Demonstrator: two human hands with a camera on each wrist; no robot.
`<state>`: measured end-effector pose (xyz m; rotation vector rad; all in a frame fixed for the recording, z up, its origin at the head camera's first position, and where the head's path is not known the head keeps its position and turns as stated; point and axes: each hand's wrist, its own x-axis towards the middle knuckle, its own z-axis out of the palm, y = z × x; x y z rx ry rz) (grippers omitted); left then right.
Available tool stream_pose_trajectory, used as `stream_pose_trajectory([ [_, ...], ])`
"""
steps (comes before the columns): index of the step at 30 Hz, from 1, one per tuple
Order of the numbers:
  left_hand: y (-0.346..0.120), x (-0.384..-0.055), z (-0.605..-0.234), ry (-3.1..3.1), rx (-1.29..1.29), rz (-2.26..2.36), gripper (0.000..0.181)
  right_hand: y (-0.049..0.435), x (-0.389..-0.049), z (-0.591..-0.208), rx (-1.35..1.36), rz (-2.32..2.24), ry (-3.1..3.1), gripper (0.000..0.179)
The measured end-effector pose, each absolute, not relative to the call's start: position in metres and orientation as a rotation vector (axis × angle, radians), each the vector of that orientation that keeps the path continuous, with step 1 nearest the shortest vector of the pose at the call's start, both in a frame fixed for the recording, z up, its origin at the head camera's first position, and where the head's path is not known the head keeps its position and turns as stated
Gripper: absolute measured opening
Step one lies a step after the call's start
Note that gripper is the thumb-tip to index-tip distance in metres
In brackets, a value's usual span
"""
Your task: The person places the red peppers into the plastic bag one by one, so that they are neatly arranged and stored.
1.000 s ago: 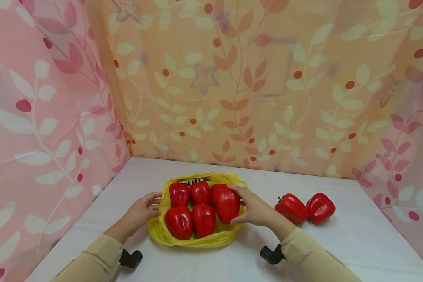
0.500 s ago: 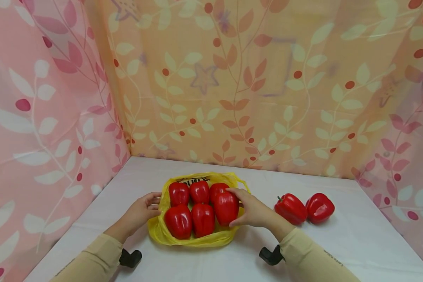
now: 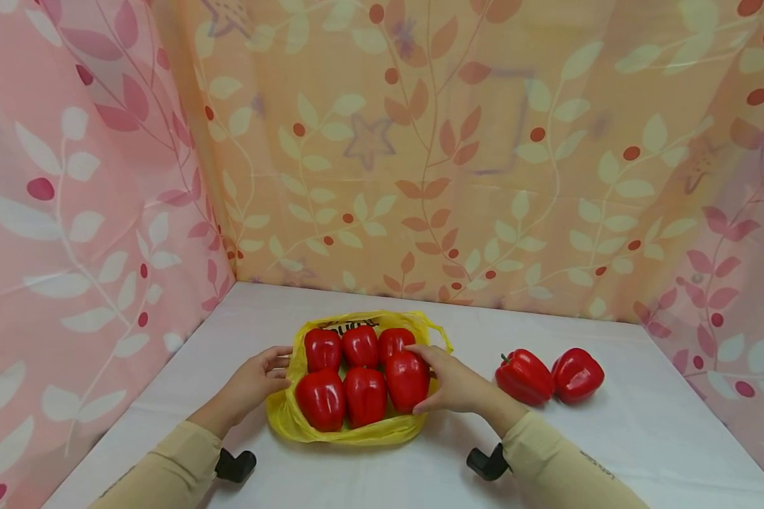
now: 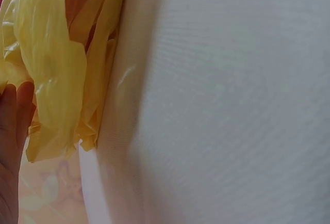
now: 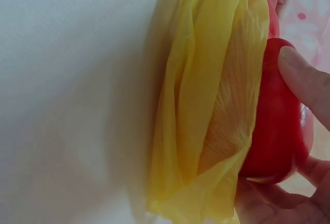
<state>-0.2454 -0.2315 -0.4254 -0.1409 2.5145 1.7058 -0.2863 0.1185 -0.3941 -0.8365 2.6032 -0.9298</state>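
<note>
A yellow plastic bag (image 3: 356,433) lies on the table with its mouth spread wide, and several red bell peppers (image 3: 323,399) sit inside in two rows. My right hand (image 3: 455,382) grips a red bell pepper (image 3: 407,382) at the bag's right front, thumb on the near side and fingers behind. In the right wrist view, this bell pepper (image 5: 276,121) stands above the yellow rim. My left hand (image 3: 255,382) touches the bag's left edge with fairly straight fingers. Only part of those fingers (image 4: 25,108) shows in the left wrist view, against the bag (image 4: 51,79).
Two more red bell peppers (image 3: 525,377) lie side by side on the white table (image 3: 662,424), right of the bag. Patterned curtains (image 3: 420,141) close off the back and both sides. Black wrist mounts (image 3: 489,463) jut inward from both sleeves.
My right hand has lowered the bell pepper slightly toward the near side, into the bag's right front. More of the pepper behind it shows now. The left hand has stayed put.
</note>
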Motion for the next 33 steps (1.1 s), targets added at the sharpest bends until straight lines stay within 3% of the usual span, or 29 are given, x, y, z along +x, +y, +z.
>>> stream_pose_trajectory([
  [33, -0.234, -0.2454, -0.4276, 2.525, -0.169, 1.681, 0.054, 0.1159, -0.2877, -0.4023, -0.842, -0.847, 2.597, 0.089],
])
